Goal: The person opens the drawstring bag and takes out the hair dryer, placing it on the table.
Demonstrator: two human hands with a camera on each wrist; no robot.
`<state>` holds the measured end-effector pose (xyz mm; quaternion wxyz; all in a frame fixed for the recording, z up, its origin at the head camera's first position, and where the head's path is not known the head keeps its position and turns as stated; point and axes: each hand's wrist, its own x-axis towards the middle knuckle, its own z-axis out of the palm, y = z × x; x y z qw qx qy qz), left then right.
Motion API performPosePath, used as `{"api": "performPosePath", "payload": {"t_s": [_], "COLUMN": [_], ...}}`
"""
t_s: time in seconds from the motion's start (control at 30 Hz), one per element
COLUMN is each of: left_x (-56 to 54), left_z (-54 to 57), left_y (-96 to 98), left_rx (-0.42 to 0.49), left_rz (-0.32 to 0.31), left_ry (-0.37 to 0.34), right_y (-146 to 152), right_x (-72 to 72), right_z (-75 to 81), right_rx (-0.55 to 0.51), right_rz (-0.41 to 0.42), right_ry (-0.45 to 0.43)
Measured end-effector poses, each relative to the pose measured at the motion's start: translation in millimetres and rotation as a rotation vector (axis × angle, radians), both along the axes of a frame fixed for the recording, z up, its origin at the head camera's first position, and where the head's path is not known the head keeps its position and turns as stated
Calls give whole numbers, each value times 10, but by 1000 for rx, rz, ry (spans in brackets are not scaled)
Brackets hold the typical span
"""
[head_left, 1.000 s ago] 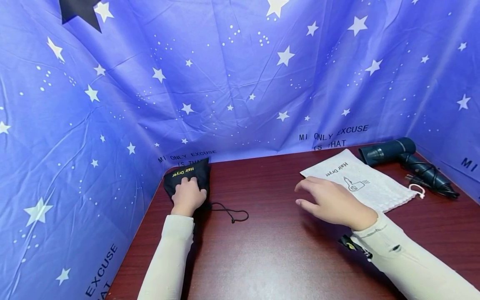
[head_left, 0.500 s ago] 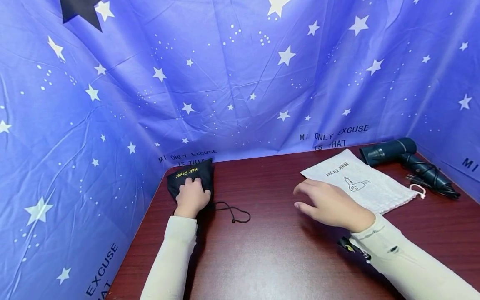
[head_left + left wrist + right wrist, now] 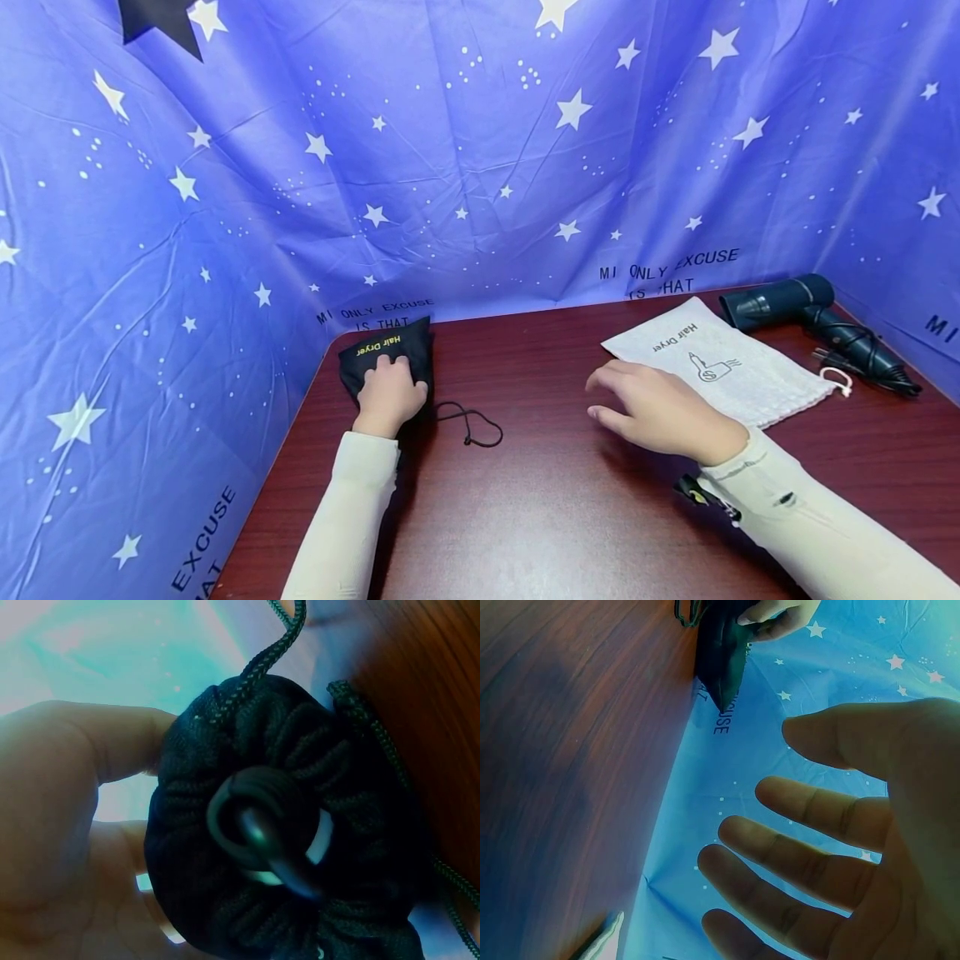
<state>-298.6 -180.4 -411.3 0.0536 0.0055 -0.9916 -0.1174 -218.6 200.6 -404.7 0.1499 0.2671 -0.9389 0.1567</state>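
My left hand [image 3: 392, 396] grips a black drawstring bag [image 3: 378, 346] marked "Hair Dryer" in yellow at the table's far left. Thumb and fingers curl round the bag's side in the left wrist view. Its gathered mouth [image 3: 285, 735] faces that camera, and a dark ring-shaped end [image 3: 255, 817] shows inside; the rest of the contents is hidden. A black drawcord [image 3: 480, 427] trails onto the table to the right. Over the table, my right hand [image 3: 663, 408] hovers with relaxed, spread fingers and holds nothing. In the head view it partly covers a white drawstring bag [image 3: 723, 367] lying flat.
Behind the white bag, at the far right, lies a dark hair dryer [image 3: 780, 302] with its cord [image 3: 870, 354] wound round the handle. Blue star-patterned cloth [image 3: 465, 150] hangs along the back and sides of the reddish-brown table [image 3: 517, 500].
My left hand and the black bag have shifted slightly to the right. The right hand has barely moved, and the white bag and hair dryer stay in place.
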Motion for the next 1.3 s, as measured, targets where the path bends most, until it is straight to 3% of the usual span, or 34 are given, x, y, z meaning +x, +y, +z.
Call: {"api": "performPosePath", "payload": {"t_s": [0.8, 1.3], "left_x": [72, 122], "left_z": [11, 21], "left_y": [161, 142], "left_rx": [-33, -11], "left_rz": [-96, -143], "left_ry": [29, 43], "right_y": [-33, -513], "right_x": [-5, -211], "right_z": [-104, -156], "right_rx": [13, 52], "right_rz": [6, 57], "right_ry": [-1, 1]}}
